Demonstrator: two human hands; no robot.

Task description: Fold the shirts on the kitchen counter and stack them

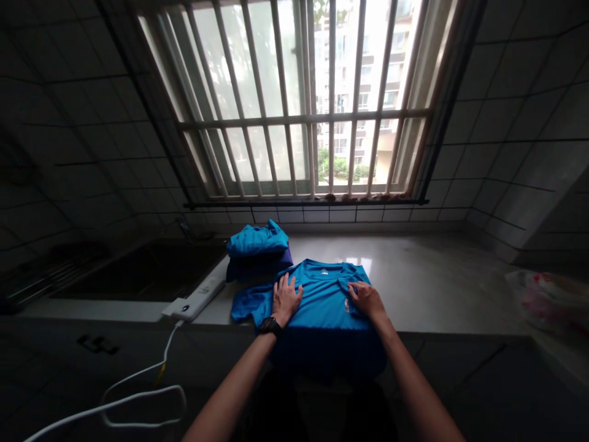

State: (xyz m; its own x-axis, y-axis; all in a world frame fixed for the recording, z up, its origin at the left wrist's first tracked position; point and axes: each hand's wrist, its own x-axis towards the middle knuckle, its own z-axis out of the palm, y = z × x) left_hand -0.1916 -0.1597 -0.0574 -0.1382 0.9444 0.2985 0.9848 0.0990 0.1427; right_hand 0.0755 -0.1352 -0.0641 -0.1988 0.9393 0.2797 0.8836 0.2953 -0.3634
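A blue T-shirt [317, 307] lies front side up on the counter, its neckline toward the window and its lower part hanging over the front edge. My left hand [286, 298] rests flat on the shirt near its left shoulder, fingers spread; a black watch is on that wrist. At the shirt's right side, my right hand [365, 298] pinches the fabric close to a small chest logo. The left sleeve [253, 304] is spread out to the side, while the right sleeve seems turned inward under my right hand.
Behind the left sleeve sits a pile of folded blue clothes [258, 248]. A white power strip [201, 299] with a cable dangling off the counter lies beside the dark sink [151, 264]. A clear plastic bag [547, 298] is at the right. A barred window [310, 116] stands behind.
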